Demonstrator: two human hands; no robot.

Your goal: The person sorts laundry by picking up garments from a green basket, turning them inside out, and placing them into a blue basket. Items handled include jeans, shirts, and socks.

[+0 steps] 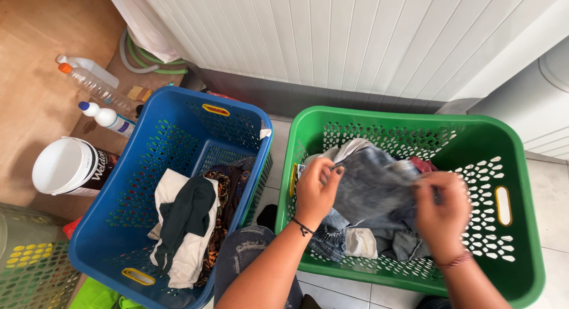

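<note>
I see both hands, left [317,190] and right [441,217], gripping grey jeans [373,187] above the green basket [515,166]. Left of it, a blue basket [118,214] holds clothes [186,226].

The green basket [521,166] is smooth moulded plastic with a slight sheen, its walls pierced by holes; the blue basket [106,214] is the same perforated plastic. The grey garment [373,187] held over the green one is matt, faded denim-like cloth. The white and dark green garments [184,226] look like soft, matt knit. The white tub [62,166] is glossy plastic, the clear bottle [98,89] thin transparent plastic. The wall panelling [332,30] is smooth, grooved white; the floor tiles [554,202] are pale and matt.
</note>
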